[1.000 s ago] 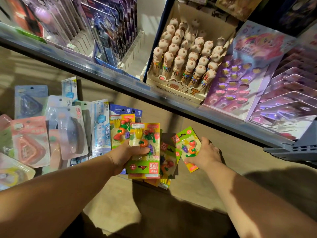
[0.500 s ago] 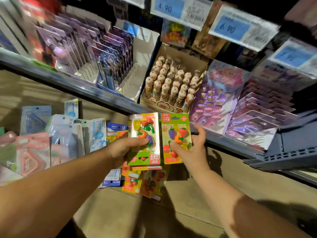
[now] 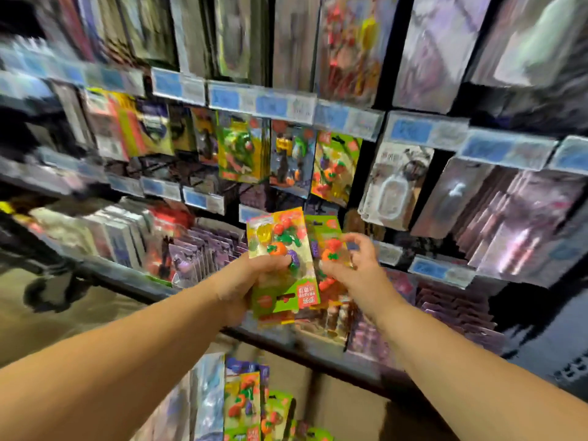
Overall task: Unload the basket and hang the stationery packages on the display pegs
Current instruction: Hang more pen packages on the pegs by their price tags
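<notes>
Head view is heavily motion-blurred, so I'm only calling what I can read. Far left: shelf (image 3: 133, 281) with rows of upright carded items, detail lost. Bottom centre, below the shelf edge: loose packs (image 3: 242, 405) in a pile, with the same fruit print as the ones in hand.

Left hand (image 3: 245, 281) grips pack A (image 3: 280, 246) round its lower half, thumb across the front. The card is upright, leaning slightly left, with the fruit erasers facing me. A red edge shows under it, maybe more cards stacked behind; can't tell how many.

Pack B (image 3: 327, 237) sits just right of A, its left edge tucked behind A. Right hand (image 3: 354, 268) pinches B at its right side, thumb in front and index finger near the top corner.

Both packs are held up in front of the display, neither hung. Above them, hung packs (image 3: 241, 151) of the same kind sit under the price rail (image 3: 264, 105). Right: a white blister pack (image 3: 393, 186) hangs, apart from the hands.
</notes>
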Motion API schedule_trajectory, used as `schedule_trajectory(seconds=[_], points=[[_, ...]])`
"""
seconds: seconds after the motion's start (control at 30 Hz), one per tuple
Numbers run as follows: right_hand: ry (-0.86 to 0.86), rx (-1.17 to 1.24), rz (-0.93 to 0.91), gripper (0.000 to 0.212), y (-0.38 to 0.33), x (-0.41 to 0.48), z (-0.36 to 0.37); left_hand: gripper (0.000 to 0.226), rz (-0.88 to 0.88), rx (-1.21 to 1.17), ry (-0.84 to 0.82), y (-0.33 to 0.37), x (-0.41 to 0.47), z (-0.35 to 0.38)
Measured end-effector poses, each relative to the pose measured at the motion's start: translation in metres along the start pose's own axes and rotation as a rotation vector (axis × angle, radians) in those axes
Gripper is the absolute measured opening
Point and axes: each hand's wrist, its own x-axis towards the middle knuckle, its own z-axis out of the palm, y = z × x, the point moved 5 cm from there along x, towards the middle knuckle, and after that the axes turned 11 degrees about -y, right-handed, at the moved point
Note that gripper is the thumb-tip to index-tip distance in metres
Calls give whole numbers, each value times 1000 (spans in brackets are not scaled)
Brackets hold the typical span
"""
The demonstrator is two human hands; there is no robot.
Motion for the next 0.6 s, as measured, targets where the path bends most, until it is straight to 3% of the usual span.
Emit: schedule_trajectory(seconds=[0.2, 0.4, 0.6], points=[[68, 94, -61, 68, -28, -22, -8, 29, 109, -130, 32, 18, -16, 37], [114, 114, -87, 27, -45, -35, -18, 39, 108, -149, 127, 31, -20, 50], [238, 29, -96, 26, -51, -32, -16, 27, 121, -163, 167, 41, -16, 33]])
